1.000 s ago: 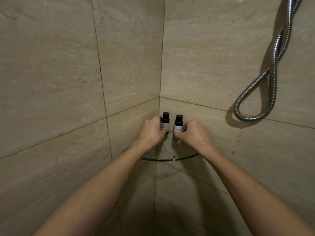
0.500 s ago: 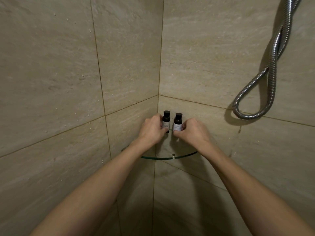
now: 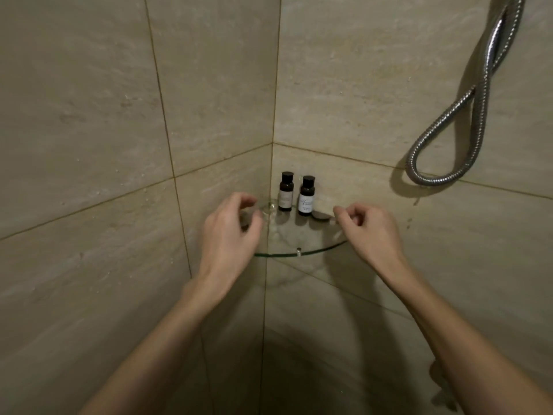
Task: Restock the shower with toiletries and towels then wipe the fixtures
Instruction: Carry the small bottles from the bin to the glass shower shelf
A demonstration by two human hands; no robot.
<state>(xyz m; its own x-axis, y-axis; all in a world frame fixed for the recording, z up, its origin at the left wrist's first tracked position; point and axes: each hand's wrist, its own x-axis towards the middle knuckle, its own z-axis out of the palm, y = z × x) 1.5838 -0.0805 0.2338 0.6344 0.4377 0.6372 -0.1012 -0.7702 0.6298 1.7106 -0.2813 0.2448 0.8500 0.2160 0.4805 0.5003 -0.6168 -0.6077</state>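
Two small dark toiletry bottles with black caps and pale labels stand upright side by side at the back of a glass corner shelf (image 3: pixel 299 253): the left bottle (image 3: pixel 285 192) and the right bottle (image 3: pixel 306 196). My left hand (image 3: pixel 230 232) hovers left of the shelf, fingers loosely curled and holding nothing. My right hand (image 3: pixel 368 232) hovers at the shelf's right side, fingers loosely curled, also empty. Neither hand touches a bottle.
Beige stone-look tiles cover both walls that meet in the corner. A chrome shower hose (image 3: pixel 449 139) hangs in a loop on the right wall. A round metal shelf mount (image 3: pixel 321 216) sits beside the right bottle.
Both hands have let go of the bottles and drawn back and apart, left hand leftward, right hand rightward. The bottles now stand free on the shelf.
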